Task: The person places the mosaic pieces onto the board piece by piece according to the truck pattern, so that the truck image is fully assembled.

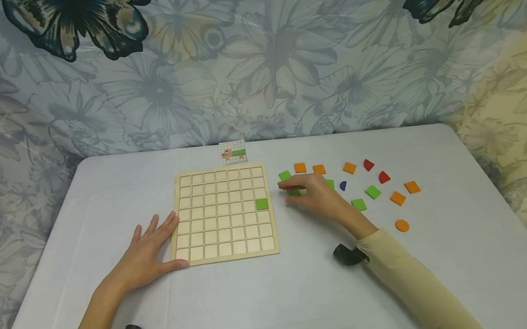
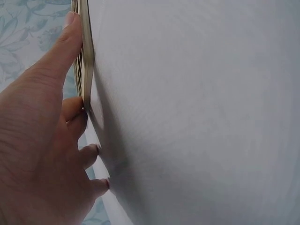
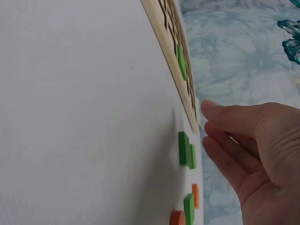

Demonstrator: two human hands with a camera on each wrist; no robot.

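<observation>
A wooden grid board (image 1: 211, 223) lies on the table, with one green square tile (image 1: 262, 204) in a cell of its right-hand column. My left hand (image 1: 147, 258) rests at the board's left edge, fingers spread and the thumb by the lower left corner. In the left wrist view the thumb touches the board's rim (image 2: 86, 51). My right hand (image 1: 317, 197) hovers just right of the board, over a loose green square (image 1: 294, 193) that it partly covers. Its thumb and fingers stand apart with nothing between them, as the right wrist view shows.
A small printed pattern card (image 1: 233, 152) lies behind the board. To the right are scattered several orange squares (image 1: 397, 198), several green squares (image 1: 373, 192), two red pieces (image 1: 384, 177), a blue half-round piece (image 1: 343, 186) and an orange disc (image 1: 402, 225).
</observation>
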